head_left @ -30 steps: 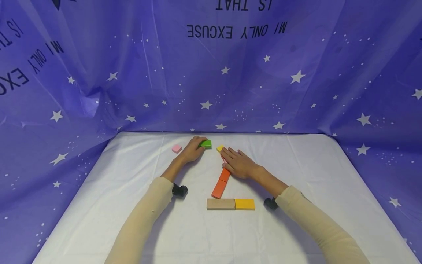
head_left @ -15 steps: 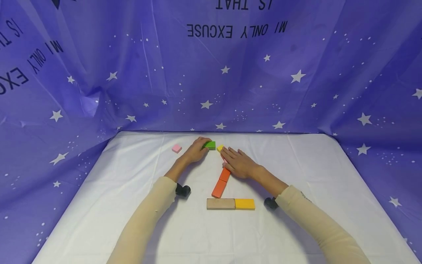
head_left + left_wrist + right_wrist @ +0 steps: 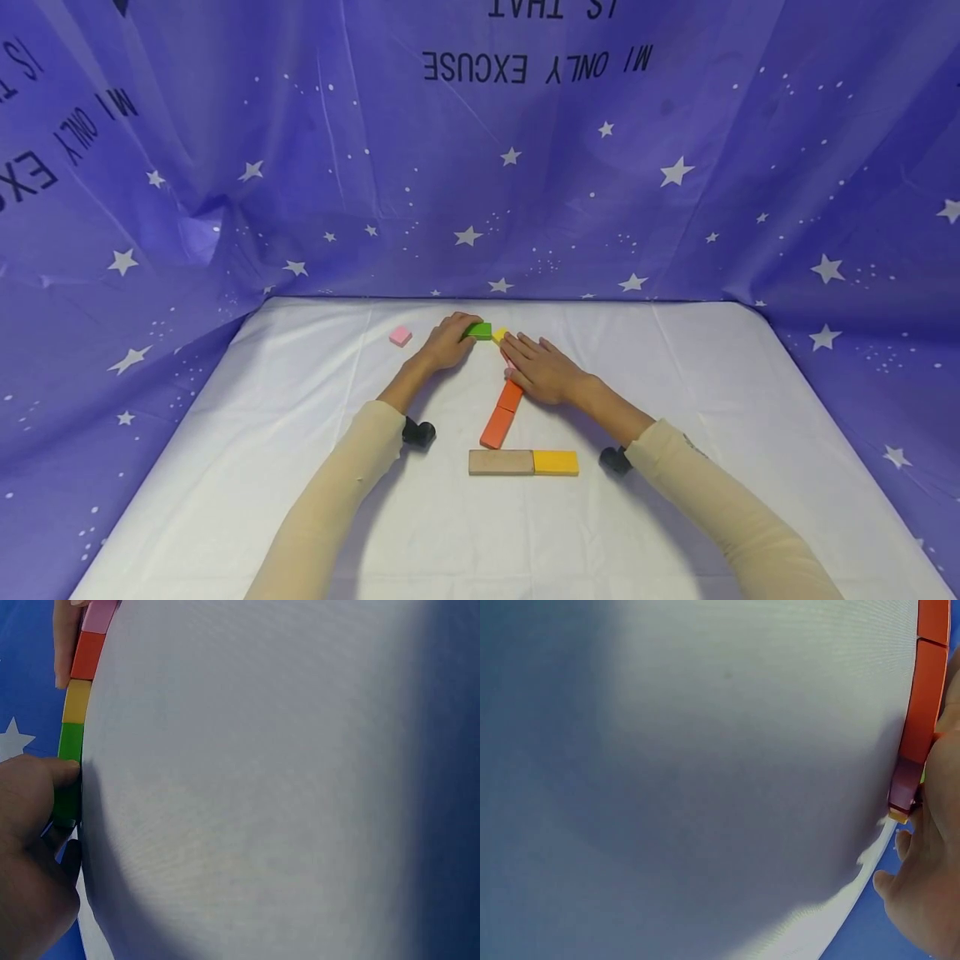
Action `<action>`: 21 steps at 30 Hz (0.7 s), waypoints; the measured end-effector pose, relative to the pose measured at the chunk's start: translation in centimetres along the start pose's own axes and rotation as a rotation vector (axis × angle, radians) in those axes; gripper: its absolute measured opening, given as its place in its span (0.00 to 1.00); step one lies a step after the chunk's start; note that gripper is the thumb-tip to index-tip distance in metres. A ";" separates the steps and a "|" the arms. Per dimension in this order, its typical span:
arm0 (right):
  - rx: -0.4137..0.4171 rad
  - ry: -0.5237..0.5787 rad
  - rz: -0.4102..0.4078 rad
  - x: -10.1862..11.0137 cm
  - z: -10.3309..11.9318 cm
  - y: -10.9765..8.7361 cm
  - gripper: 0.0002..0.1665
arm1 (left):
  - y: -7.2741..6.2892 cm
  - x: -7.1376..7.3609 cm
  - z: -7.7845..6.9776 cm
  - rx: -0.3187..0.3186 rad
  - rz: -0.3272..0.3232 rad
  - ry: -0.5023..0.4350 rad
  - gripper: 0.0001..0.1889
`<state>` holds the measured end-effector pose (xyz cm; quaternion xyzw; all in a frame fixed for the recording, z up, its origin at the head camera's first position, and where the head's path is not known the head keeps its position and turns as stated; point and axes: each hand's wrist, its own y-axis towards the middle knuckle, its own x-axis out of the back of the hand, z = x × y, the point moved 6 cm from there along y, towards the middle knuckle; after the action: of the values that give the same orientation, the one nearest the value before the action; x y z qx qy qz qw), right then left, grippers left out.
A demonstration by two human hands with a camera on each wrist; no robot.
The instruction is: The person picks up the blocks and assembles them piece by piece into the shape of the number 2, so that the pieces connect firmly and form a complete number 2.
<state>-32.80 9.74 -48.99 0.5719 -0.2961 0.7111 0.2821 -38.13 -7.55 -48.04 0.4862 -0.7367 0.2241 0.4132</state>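
Observation:
At the far side of the table, my left hand (image 3: 450,340) pinches a green block (image 3: 480,331) between thumb and fingers. The green block's right end meets or nearly meets a small yellow block (image 3: 500,335); in the left wrist view the yellow block (image 3: 76,702) lies end to end with it. My right hand (image 3: 550,372) lies with fingers extended over the row behind the yellow block, partly hiding a pink block (image 3: 906,782). Two orange-red blocks (image 3: 498,427) continue the row toward me. A red block (image 3: 88,655) also shows in the left wrist view.
A tan block (image 3: 500,462) and an orange-yellow block (image 3: 556,462) lie end to end nearer me. A loose pink block (image 3: 401,336) is left of my left hand. White cloth covers the table (image 3: 247,467); a purple starry curtain (image 3: 480,192) stands behind.
My left hand has slid the green block right, up to the yellow block. My right hand has stayed in place. The whole head view has shifted slightly.

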 end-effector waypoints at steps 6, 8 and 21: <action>0.001 0.000 0.000 -0.2 -0.2 0.1 0.38 | 0.1 0.0 0.0 0.022 -0.006 0.006 0.21; 0.000 0.000 0.006 -0.2 -0.2 0.1 0.38 | 0.1 -0.1 0.0 0.026 -0.007 0.010 0.21; -0.004 0.003 0.006 0.2 0.1 0.0 0.37 | 0.4 -0.2 0.2 0.033 -0.031 0.031 0.21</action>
<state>-32.78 9.67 -48.77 0.5695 -0.2987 0.7122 0.2814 -38.54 -7.41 -48.30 0.5006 -0.7190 0.2372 0.4198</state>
